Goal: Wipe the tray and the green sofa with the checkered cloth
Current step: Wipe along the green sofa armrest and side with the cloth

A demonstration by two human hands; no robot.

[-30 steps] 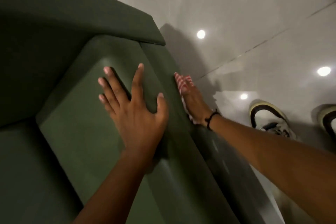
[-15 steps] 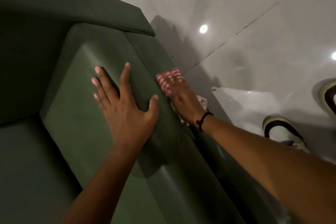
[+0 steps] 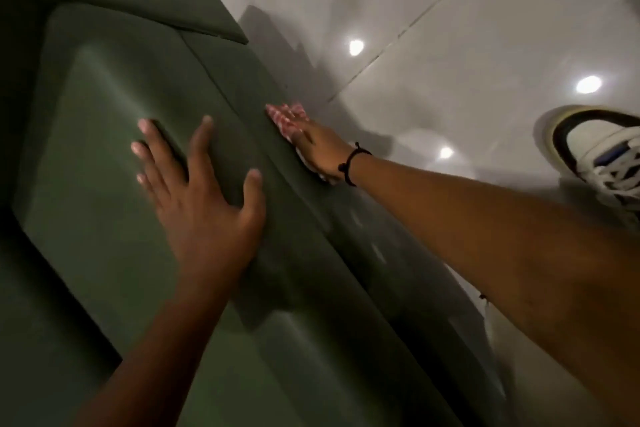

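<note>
The green sofa [image 3: 104,156] fills the left half of the head view, seen from above its armrest. My left hand [image 3: 197,198] lies flat on the armrest top with fingers spread and holds nothing. My right hand [image 3: 318,149], a black band on its wrist, presses the red-and-white checkered cloth [image 3: 285,116] against the armrest's outer side. Most of the cloth is hidden under the palm; only its far end and a pale edge near the wrist show. No tray is in view.
A glossy pale tiled floor [image 3: 467,45] with a dark grout line and reflected ceiling lights lies to the right of the sofa. My white-and-black sneaker [image 3: 595,156] stands on it at the right edge.
My right hand has slid with the cloth along the outer side of the armrest. The camera has shifted, bringing the sneaker further into view. My left hand stays flat on the armrest.
</note>
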